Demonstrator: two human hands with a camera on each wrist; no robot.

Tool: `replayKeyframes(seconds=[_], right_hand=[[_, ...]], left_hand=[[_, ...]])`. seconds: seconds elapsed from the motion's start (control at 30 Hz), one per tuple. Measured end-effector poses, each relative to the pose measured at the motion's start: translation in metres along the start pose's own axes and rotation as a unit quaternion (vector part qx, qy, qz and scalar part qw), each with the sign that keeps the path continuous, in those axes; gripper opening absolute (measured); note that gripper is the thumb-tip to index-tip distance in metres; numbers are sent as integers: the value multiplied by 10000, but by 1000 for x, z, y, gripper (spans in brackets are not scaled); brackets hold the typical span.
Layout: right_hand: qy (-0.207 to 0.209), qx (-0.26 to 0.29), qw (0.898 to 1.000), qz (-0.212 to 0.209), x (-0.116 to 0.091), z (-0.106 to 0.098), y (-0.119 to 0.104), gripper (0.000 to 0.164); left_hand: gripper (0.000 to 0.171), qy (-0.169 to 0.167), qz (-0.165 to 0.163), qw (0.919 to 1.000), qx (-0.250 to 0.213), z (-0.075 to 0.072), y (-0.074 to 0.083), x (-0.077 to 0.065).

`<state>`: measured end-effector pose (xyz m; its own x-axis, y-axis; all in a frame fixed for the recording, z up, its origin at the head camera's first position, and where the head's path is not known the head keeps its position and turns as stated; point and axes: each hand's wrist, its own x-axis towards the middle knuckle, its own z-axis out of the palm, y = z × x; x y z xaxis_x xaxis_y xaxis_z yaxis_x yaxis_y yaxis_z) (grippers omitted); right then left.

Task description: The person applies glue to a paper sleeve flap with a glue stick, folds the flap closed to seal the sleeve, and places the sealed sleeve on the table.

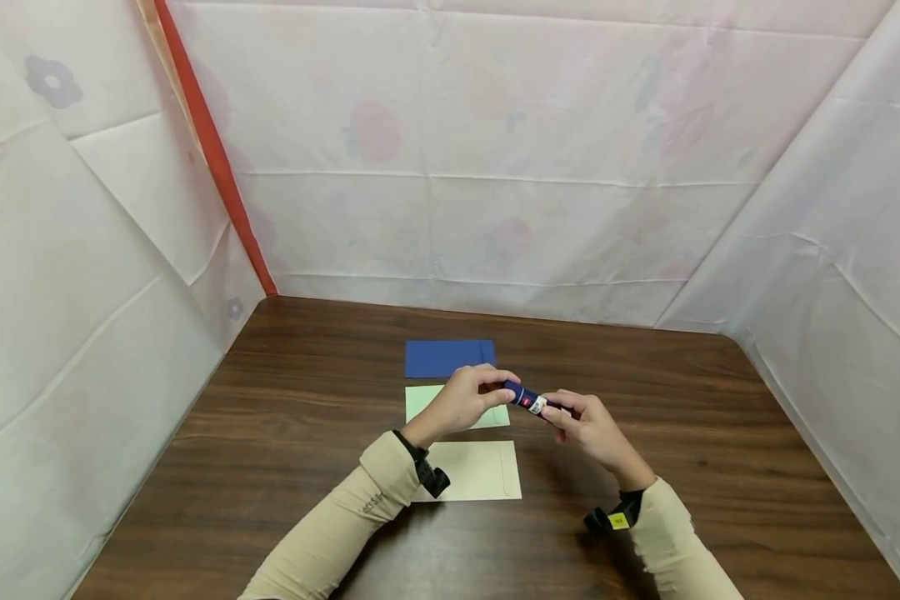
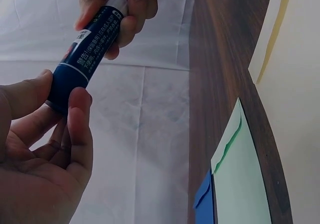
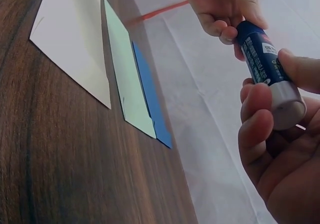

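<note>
A dark blue glue stick (image 1: 527,399) with a white base is held between both hands, tilted, above the table. My left hand (image 1: 465,398) pinches its dark blue cap end between thumb and fingers. At the other end, my right hand (image 1: 591,430) grips the body near the white base (image 3: 286,104). The cap is on the stick, and white printed text shows along the barrel (image 2: 100,41). Below the left hand lie a light green envelope (image 1: 423,400) and a cream envelope (image 1: 476,471). A blue envelope (image 1: 442,358) lies beyond them.
The three envelopes form a column on the dark wood table (image 1: 285,417), with their flaps toward the right. White patterned sheets (image 1: 450,150) hang behind the table and along both sides. A red strip (image 1: 210,150) runs down the back left corner.
</note>
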<state>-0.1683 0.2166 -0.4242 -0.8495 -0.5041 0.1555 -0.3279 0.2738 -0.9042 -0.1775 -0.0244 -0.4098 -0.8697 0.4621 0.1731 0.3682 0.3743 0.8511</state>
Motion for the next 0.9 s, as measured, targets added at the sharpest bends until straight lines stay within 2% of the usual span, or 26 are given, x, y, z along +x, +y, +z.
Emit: replayKeyframes(seconds=[0.17, 0.4, 0.9], right_hand=[[17, -3, 10000, -81, 0, 1, -1, 23], [26, -28, 10000, -36, -1, -1, 0, 23], [57, -131, 9998, 106, 2, -4, -4, 22]], left_hand=[[23, 60, 21, 9999, 124, 1, 0, 1], [26, -8, -110, 9999, 19, 2, 2, -1], [26, 107, -94, 9999, -6, 2, 5, -2]])
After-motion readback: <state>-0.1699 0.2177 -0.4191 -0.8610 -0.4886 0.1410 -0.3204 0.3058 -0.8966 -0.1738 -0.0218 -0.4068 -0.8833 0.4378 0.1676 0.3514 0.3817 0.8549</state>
